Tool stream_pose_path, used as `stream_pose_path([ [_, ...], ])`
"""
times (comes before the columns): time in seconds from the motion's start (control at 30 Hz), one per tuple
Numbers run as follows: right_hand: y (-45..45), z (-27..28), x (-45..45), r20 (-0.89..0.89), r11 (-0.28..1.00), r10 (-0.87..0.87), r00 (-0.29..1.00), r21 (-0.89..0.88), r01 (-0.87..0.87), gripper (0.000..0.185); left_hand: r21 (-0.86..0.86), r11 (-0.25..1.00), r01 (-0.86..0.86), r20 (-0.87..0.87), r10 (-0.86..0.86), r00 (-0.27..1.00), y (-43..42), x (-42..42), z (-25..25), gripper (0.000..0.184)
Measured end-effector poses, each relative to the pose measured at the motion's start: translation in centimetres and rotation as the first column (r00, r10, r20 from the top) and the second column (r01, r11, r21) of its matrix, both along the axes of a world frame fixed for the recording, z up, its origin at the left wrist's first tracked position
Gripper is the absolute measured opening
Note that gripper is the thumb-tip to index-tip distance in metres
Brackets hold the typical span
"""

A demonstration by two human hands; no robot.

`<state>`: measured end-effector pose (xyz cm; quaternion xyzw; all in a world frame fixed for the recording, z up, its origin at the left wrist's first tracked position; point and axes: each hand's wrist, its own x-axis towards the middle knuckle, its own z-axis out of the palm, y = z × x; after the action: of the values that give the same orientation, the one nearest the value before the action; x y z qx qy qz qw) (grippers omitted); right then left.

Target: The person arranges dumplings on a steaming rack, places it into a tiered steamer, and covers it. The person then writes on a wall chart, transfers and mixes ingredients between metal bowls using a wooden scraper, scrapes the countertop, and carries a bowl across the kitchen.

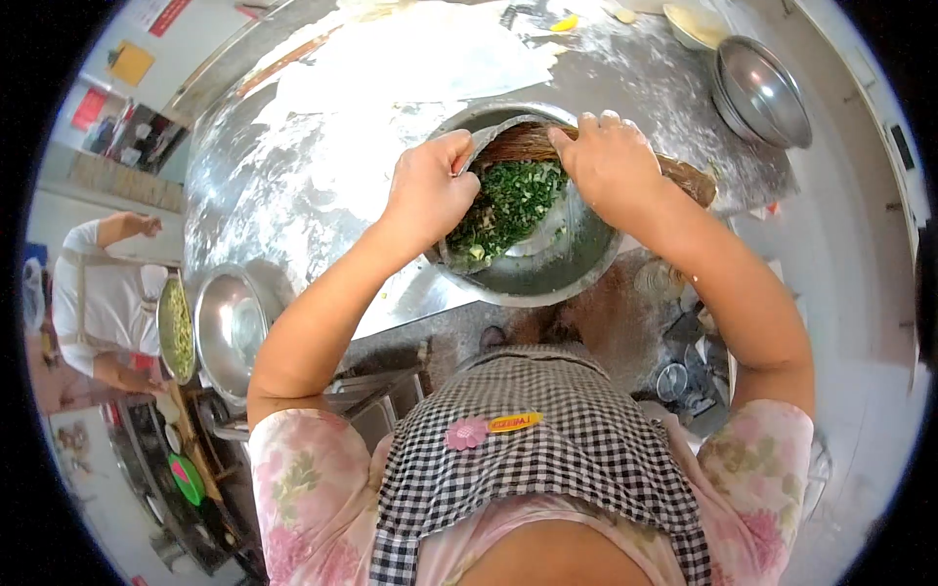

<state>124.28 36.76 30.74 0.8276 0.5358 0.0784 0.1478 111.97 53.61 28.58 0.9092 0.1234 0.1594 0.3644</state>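
Observation:
Above a large metal bowl [547, 289], my left hand [428, 188] is closed on the edge of a thin grey metal pan [476, 149]. This pan is tilted and its full shape is hidden. Chopped green leaves [503, 207] with some pale bits lie in it, toward the bowl's left side. My right hand [614, 164] is wrapped over a brown straw brush [518, 144]. The bristles reach left to the far edge of the greens, and the brush's other end sticks out right of my hand.
White flour [391, 59] covers much of the metal table [645, 68]. Stacked metal bowls [762, 93] stand at the right, beside a pale bowl [696, 27]. Another metal bowl [233, 327] is at the left edge, near a tray of chopped greens [176, 330]. A person in white [103, 293] stands beyond.

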Motion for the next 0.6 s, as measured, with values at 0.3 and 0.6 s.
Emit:
stream_pose_path([
  [0.3,-2.6,-0.5,1.0,-0.314,0.978,-0.197,0.929,-0.133,0.162,0.017,0.255,0.964,0.078,0.272,-0.149,0.951,-2.3,-1.5,-0.6,0.009],
  [0.6,-4.5,-0.5,0.8,-0.386,0.987,-0.085,0.919,-0.158,0.025,0.027,0.412,0.906,0.093,0.345,-0.251,0.904,-1.1,-2.2,0.0,0.011],
])
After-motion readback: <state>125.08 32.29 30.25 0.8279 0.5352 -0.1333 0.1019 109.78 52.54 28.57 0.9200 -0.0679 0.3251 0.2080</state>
